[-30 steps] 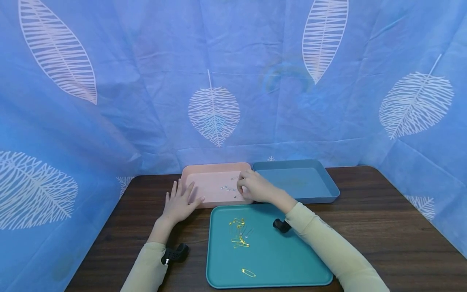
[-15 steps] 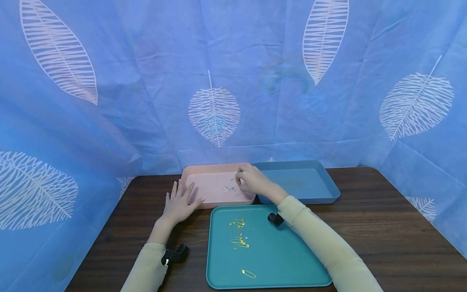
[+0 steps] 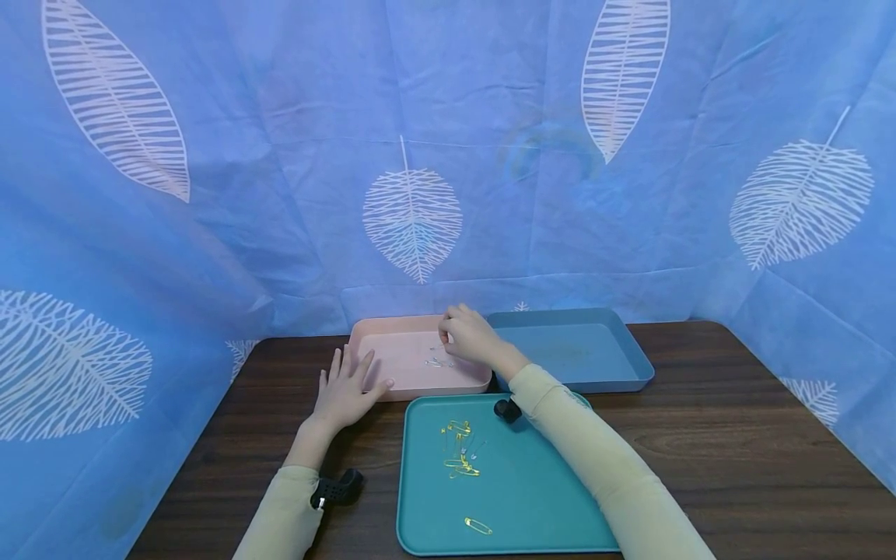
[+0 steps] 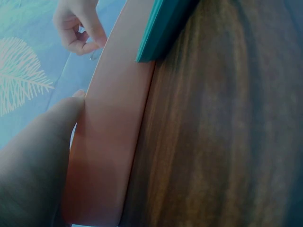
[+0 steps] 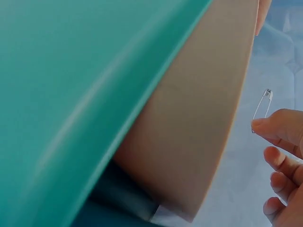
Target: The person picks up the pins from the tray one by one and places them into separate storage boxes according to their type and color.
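Observation:
My right hand (image 3: 472, 336) is above the right part of the pink tray (image 3: 392, 359). In the right wrist view, its thumb and finger pinch a silver safety pin (image 5: 262, 106), which sticks out from the fingertips. Below that hand, several silver safety pins (image 3: 438, 362) lie in the pink tray. My left hand (image 3: 344, 390) rests spread at the tray's front left corner, thumb on the rim. Nearer to me, the green tray (image 3: 546, 490) bears a loose cluster of gold safety pins (image 3: 462, 465) with a few silver ones among them. A single gold safety pin (image 3: 478, 526) lies apart near its front.
A blue tray (image 3: 574, 346) stands to the right of the pink one, at the back of the dark wooden table (image 3: 728, 435). Behind it hangs a blue cloth (image 3: 294, 194) with white leaf prints. The green tray's back edge lies close to the other two trays.
My right hand has moved left and slightly away from me over the pink tray. The left hand has stayed at the tray's corner, and the trays look unmoved.

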Motion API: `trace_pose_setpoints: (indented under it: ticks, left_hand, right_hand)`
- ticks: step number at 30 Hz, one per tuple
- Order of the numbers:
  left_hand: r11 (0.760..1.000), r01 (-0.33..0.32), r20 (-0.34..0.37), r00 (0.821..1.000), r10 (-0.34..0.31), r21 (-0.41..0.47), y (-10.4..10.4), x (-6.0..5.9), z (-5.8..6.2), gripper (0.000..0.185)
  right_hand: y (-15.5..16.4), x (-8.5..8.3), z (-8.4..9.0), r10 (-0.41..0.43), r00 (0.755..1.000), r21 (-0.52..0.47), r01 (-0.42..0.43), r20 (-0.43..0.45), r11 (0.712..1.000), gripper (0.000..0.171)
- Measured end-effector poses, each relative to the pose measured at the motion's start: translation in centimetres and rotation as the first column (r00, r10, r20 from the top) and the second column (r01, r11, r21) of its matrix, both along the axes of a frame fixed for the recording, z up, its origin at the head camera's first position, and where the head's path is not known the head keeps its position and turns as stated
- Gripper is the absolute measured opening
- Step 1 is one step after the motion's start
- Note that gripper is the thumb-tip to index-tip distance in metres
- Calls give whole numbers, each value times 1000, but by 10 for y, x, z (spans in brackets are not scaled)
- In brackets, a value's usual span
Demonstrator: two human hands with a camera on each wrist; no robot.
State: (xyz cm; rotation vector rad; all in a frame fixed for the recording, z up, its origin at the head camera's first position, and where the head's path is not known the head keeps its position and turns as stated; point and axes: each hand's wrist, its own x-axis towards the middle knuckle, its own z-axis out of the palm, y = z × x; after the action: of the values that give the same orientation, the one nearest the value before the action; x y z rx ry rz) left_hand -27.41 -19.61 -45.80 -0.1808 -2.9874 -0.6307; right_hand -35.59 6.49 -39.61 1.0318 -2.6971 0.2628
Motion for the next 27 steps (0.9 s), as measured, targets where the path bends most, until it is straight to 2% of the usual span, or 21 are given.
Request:
trace_pose_setpoints:
  ticks: [13,27]
  left_hand:
    - [1000,-6,5,1000,6,-7,-1,1,0,84]
    - [1000,1,7,1000,-1,-5,0,1,2,84]
  right_hand:
    - [-22,-20,0,-71,996,25,69,62,997,18]
    - [-35,-22,4,-80,991,36,76,107,996,21]
